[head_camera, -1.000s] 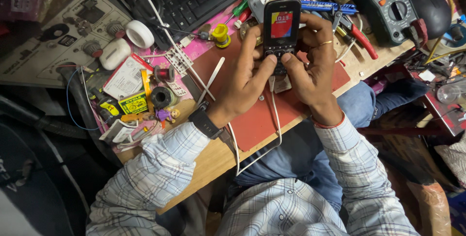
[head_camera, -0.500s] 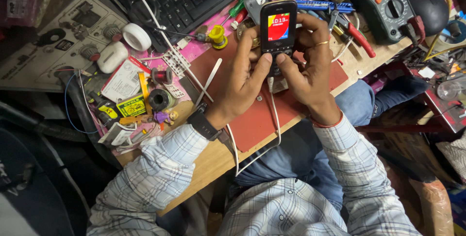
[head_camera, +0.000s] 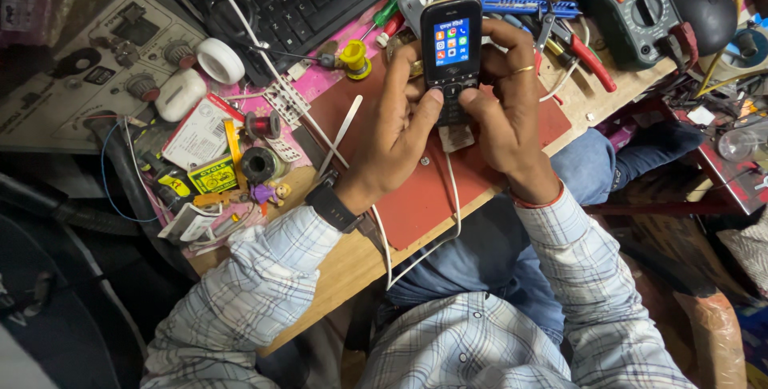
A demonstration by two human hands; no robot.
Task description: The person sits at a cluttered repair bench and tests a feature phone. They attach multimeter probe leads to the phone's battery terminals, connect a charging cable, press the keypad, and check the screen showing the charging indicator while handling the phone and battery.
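- Upper middle of the frame: a black keypad phone point(head_camera: 450, 57), screen lit with icons, sits upright over a red mat point(head_camera: 424, 193).
- The left hand point(head_camera: 396, 129) grips its left side, thumb on the keys.
- The right hand point(head_camera: 504, 109) wraps its right side, thumb on the keys.
- A white cable point(head_camera: 456, 197) hangs below the phone.
- A multimeter point(head_camera: 632, 5) lies at upper right.

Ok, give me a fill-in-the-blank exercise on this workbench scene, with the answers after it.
1. Both hands hold a small black keypad ____ with its screen lit.
2. The left hand wears a black ____ on its wrist.
3. The right hand wears a ring on one ____.
4. Under the hands lies a flat mat coloured ____.

Missing words: phone; watch; finger; red
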